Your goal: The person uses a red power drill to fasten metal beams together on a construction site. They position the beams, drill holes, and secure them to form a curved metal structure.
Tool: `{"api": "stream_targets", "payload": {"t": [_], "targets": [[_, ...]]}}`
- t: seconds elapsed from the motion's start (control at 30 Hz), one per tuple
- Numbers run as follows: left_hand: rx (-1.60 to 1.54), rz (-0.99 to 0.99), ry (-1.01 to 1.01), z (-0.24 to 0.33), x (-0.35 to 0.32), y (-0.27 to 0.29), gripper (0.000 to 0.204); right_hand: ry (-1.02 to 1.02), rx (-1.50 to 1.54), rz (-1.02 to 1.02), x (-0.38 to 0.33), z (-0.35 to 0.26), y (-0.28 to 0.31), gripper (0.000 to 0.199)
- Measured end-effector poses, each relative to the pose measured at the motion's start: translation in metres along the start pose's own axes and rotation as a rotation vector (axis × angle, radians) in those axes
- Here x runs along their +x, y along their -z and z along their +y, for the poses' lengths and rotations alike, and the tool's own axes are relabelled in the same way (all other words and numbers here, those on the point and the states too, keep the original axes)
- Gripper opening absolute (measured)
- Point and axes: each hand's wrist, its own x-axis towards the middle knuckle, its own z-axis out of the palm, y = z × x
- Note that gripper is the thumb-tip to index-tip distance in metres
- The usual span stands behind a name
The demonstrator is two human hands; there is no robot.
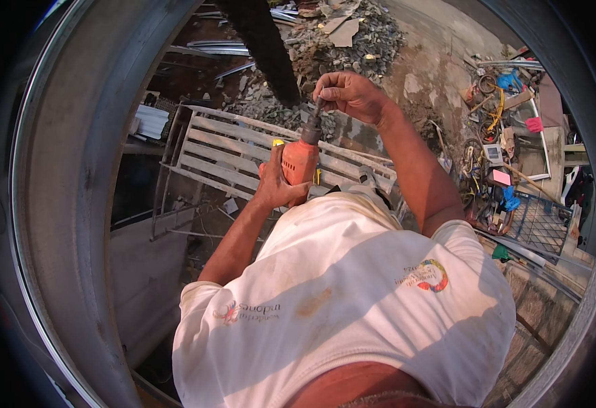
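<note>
An orange power drill (299, 162) points away from my body, its dark chuck (310, 130) at the far end. My left hand (282, 188) is wrapped round the drill's rear part, and the handle is mostly hidden by it. At the front, my right hand (354, 95) pinches the tip of the dark bit (318, 111) between thumb and fingers. The bit appears to sit in the chuck, in line with the drill.
Below lies a slatted wooden platform (220, 144). A dark post (260, 51) slants down ahead, beside a heap of rubble (373, 47). Mixed scrap (495, 153) and a wire grid (539, 221) lie on the right. A grey beam (74, 156) curves along the left.
</note>
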Motion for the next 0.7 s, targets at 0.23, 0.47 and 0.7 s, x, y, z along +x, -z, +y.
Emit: {"api": "stream_targets", "payload": {"t": [0.23,0.47,0.7], "targets": [[-0.017,0.015,-0.008,0.004,0.012,0.010,0.088,0.061,0.037,-0.043,0.008,0.001,-0.005,0.030],[-0.196,0.215,-0.073,0.040,0.066,0.010,0.079,0.320,-0.139,0.492,-0.017,0.105,-0.016,0.048],[-0.360,0.444,-0.110,0.092,0.129,-0.014,0.079,0.469,-0.295,0.601,-0.015,0.171,-0.056,0.095]]}}
